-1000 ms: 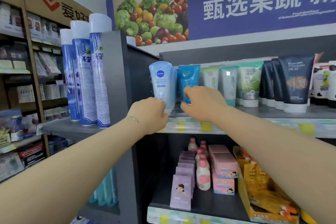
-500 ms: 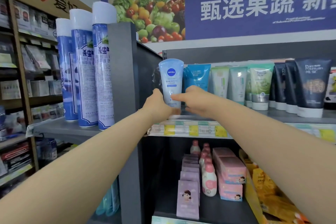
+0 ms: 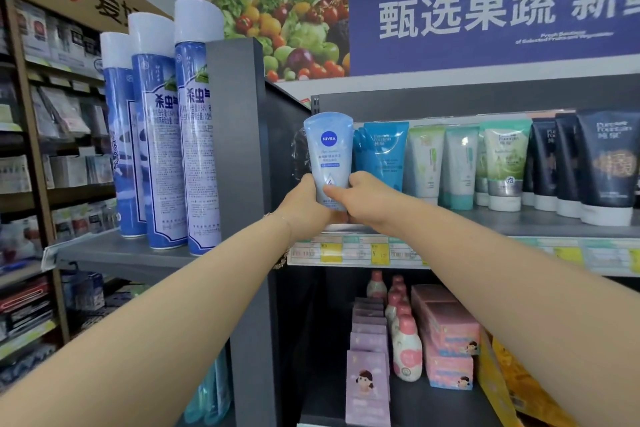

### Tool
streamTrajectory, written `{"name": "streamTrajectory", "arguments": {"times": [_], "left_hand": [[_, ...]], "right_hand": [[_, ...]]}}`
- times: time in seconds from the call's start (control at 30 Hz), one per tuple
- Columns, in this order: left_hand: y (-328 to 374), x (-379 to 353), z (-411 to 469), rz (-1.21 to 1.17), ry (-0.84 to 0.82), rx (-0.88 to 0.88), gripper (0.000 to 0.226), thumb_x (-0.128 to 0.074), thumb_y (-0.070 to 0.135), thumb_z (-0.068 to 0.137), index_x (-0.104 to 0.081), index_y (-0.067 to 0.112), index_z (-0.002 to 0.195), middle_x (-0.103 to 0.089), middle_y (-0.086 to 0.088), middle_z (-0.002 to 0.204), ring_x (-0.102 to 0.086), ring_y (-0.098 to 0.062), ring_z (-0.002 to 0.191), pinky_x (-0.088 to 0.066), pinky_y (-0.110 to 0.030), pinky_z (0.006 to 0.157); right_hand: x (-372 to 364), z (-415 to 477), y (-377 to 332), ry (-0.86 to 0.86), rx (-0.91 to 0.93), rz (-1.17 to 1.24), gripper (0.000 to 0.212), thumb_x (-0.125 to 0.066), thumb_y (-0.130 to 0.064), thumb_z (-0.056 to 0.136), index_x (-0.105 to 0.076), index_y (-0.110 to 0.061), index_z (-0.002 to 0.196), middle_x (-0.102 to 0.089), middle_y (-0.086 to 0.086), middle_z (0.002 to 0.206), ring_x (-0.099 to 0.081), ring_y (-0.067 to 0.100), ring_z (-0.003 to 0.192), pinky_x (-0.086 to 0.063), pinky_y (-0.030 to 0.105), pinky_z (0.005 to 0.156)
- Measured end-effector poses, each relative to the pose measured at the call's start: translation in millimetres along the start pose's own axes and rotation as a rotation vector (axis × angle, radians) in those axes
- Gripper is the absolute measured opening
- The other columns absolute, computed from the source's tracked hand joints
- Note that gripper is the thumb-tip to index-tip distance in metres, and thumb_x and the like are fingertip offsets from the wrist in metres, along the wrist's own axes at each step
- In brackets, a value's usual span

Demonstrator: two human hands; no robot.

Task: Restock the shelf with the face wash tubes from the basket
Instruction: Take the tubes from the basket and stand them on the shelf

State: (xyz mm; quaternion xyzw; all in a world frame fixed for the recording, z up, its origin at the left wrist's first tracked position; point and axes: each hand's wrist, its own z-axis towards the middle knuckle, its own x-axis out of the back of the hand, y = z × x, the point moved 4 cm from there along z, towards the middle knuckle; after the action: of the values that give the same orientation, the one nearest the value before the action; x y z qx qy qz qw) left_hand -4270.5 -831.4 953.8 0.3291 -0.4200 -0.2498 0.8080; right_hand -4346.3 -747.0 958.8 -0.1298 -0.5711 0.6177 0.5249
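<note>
Pale blue face wash tube point(image 3: 329, 156), upright with the crimped end up and the round logo facing the aisle, at the far left end of the upper shelf point(image 3: 519, 220). It stands just beside the grey side panel point(image 3: 235, 149) and touches or nearly touches the teal tube point(image 3: 382, 152) to its right. Its lower end is hidden by the fingers, so contact between cap and shelf cannot be confirmed.

The left hand point(image 3: 304, 203) wraps the lower left of the tube. The right hand point(image 3: 363, 198) closes on the lower right, with the thumb laid across the front label. This low, two-sided hold probably serves to square the tube with the row and turn its label forward, while leaving the printed face open to view.

The row continues rightward with green-and-white tubes point(image 3: 460, 163) and dark tubes point(image 3: 606, 163), all cap-down at the shelf edge, above the price strip point(image 3: 363, 251). Tall blue spray cans point(image 3: 197, 132) stand on the neighbouring shelf to the left. The basket is not in view.

Compared with one second earlier, the right hand has left the foot of the teal tube and joined the left hand on the pale blue one. The tube, then leaning slightly, now stands straight. The view has also drawn closer to the shelf.
</note>
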Motion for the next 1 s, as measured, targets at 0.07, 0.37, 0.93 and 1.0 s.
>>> {"name": "streamTrajectory", "arguments": {"times": [0.07, 0.37, 0.93, 1.0], "left_hand": [[-1, 1, 0, -0.005, 0.008, 0.002, 0.066, -0.079, 0.024, 0.079, -0.040, 0.019, 0.132, -0.057, 0.004, 0.116, -0.056, -0.012, 0.100, -0.050, -0.026, 0.079], [-4, 2, 2, -0.032, 0.032, 0.026, 0.061, -0.081, 0.016, 0.073, -0.042, 0.023, 0.120, -0.059, 0.004, 0.111, -0.059, -0.010, 0.093, -0.049, -0.027, 0.078], [-13, -2, 12, -0.053, -0.006, 0.023, 0.068, -0.081, 0.014, 0.073, -0.042, 0.024, 0.128, -0.059, 0.004, 0.116, -0.059, -0.012, 0.100, -0.048, -0.028, 0.081], [-13, -2, 13, -0.048, -0.010, 0.019, 0.069, -0.081, 0.014, 0.073, -0.041, 0.023, 0.129, -0.058, 0.005, 0.116, -0.058, -0.012, 0.100, -0.048, -0.028, 0.081]], "right_hand": [[0, -1, 0, -0.002, -0.010, -0.005, 0.047, -0.061, -0.037, 0.092, -0.050, -0.013, 0.131, -0.063, 0.009, 0.116, -0.064, 0.025, 0.102, -0.055, 0.045, 0.091], [1, 7, -3, 0.003, -0.125, 0.108, 0.051, -0.076, -0.026, 0.075, -0.055, -0.014, 0.120, -0.066, 0.011, 0.109, -0.066, 0.027, 0.099, -0.054, 0.043, 0.092], [-11, 20, 1, 0.024, -0.194, 0.343, 0.063, -0.076, -0.019, 0.070, -0.049, -0.018, 0.127, -0.062, 0.013, 0.115, -0.063, 0.029, 0.104, -0.054, 0.048, 0.092], [-11, 20, 1, 0.032, -0.196, 0.339, 0.062, -0.076, -0.019, 0.071, -0.049, -0.018, 0.127, -0.061, 0.012, 0.115, -0.063, 0.029, 0.104, -0.053, 0.048, 0.092]]}}
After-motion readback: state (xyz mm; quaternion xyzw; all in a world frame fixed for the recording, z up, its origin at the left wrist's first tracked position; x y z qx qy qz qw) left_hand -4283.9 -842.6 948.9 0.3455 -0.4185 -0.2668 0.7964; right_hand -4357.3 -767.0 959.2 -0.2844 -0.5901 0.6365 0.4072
